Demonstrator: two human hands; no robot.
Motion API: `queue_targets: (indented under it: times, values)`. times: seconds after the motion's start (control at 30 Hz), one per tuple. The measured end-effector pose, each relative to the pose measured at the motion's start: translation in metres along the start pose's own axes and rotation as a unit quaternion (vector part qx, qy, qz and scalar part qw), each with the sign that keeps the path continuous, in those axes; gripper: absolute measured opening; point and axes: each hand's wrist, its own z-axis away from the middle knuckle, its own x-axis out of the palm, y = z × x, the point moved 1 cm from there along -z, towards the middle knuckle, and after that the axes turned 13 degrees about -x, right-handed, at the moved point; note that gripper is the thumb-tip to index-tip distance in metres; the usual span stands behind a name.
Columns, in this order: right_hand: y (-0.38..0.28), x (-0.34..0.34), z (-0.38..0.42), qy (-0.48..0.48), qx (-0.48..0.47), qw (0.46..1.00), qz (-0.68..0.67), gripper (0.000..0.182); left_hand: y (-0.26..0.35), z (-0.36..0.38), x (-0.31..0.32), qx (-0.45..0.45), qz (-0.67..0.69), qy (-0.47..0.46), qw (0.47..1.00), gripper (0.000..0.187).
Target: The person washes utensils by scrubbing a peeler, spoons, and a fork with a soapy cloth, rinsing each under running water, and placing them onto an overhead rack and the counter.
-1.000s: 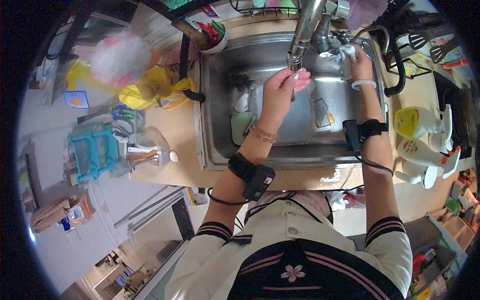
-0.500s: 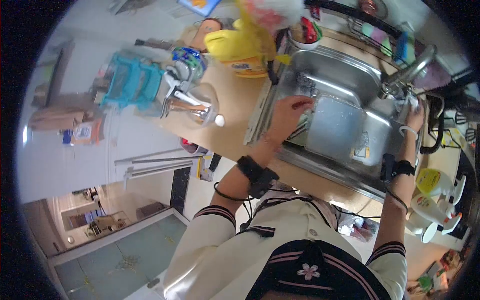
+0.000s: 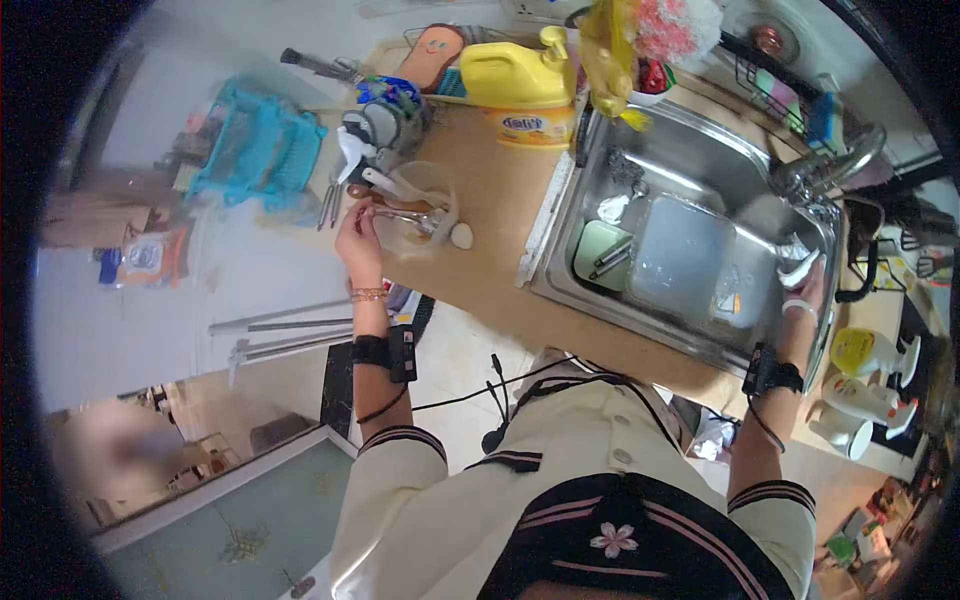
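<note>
My left hand is over the counter at the near edge of a clear bowl of utensils. Its fingers are pinched together at the handle end of a metal utensil lying across the bowl; the exact grip is partly hidden. In the sink's right side, my right hand is closed on a white, spoon-shaped piece below the faucet. A translucent rectangular tub stands in the metal sink, beside a pale green container with dark-handled utensils in it.
A yellow detergent jug and an orange smiling sponge stand behind the bowl. Left of it is a turquoise rack. Spray bottles line the right counter. A yellow bag hangs over the sink's far-left corner.
My left hand has moved left from above the sink to the utensil bowl. My right hand has come down and nearer from the faucet, with the white piece now showing. The view has shifted.
</note>
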Motion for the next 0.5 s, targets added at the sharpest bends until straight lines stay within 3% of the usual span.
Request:
queue_targets:
  times: [0.1,0.17,0.27,0.33,0.37,0.43,0.5]
  values:
    - [-0.018,0.023,0.065,0.015,0.058,0.990,-0.130,0.040,0.017,0.008,0.014,0.128,-0.143,-0.003,0.981,0.028]
    - [0.003,-0.017,0.052,-0.065,0.107,0.967,-0.220,0.038,0.037,0.013,0.031,0.206,-0.152,-0.025,0.966,0.033]
    - [0.001,-0.025,0.080,-0.030,0.085,0.974,-0.208,0.030,0.094,0.044,0.068,0.300,-0.156,-0.053,0.940,0.031]
    - [-0.002,-0.026,0.099,-0.014,0.090,0.966,-0.244,0.028,0.135,0.082,0.104,0.289,-0.071,-0.196,0.934,0.028]
    - [-0.010,-0.020,0.114,0.000,0.092,0.958,-0.272,0.030,0.152,0.104,0.126,0.212,0.035,-0.329,0.919,0.026]
    - [-0.016,-0.015,0.132,0.023,0.097,0.951,-0.294,0.034,0.158,0.149,0.188,0.258,0.045,-0.396,0.880,0.030]
    - [-0.011,-0.036,0.141,-0.040,0.070,0.972,-0.219,0.036,0.161,0.191,0.250,0.191,-0.001,-0.514,0.836,0.033]
